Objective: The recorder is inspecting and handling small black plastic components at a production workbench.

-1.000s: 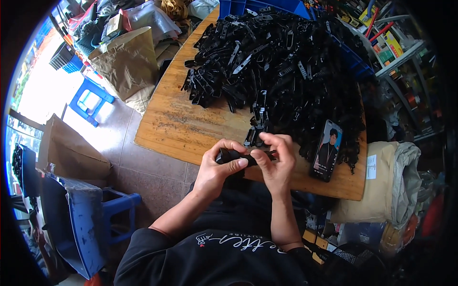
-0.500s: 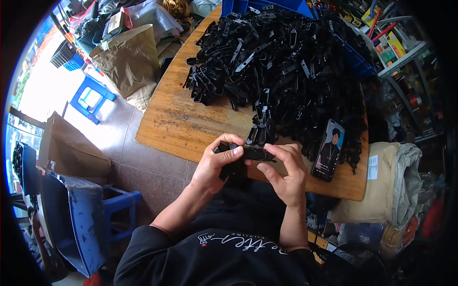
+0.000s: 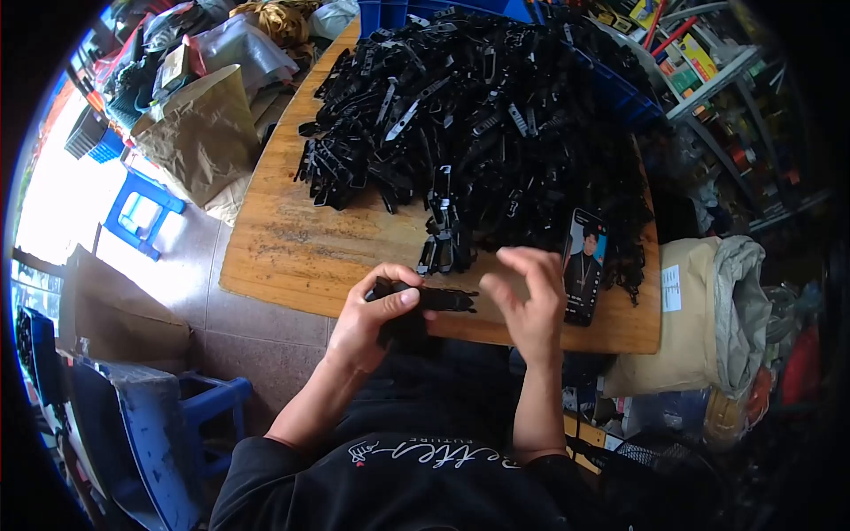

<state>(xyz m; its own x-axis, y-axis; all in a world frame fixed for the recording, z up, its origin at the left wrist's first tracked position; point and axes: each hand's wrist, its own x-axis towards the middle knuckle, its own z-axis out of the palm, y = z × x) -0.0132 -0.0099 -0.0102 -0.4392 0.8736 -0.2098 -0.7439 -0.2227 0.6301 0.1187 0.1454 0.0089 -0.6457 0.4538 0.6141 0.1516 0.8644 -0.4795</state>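
My left hand [image 3: 356, 326] is closed around a small bunch of black plastic parts at the table's near edge. One long, narrow black plastic part [image 3: 450, 300] sticks out to the right from under its thumb. Just right of that part, my right hand [image 3: 534, 310] is raised with thumb and fingers apart, holding nothing that I can see; its fingertips are slightly blurred. A few black parts with shiny metal pieces [image 3: 443, 252] lie just beyond the hands. Behind them spreads a big heap of similar black parts [image 3: 452, 115].
The wooden table [image 3: 283, 243] carries the heap, with blue crates [image 3: 620, 93] behind it. A lit phone [image 3: 584, 279] leans against the heap at right. A paper sack [image 3: 686, 310] stands right of the table. On the floor at left are blue stools [image 3: 142, 212] and paper bags [image 3: 208, 133].
My right hand has come off the long black part and opened to the right. My left hand keeps its hold. The whole view has shifted, so the table sits farther left.
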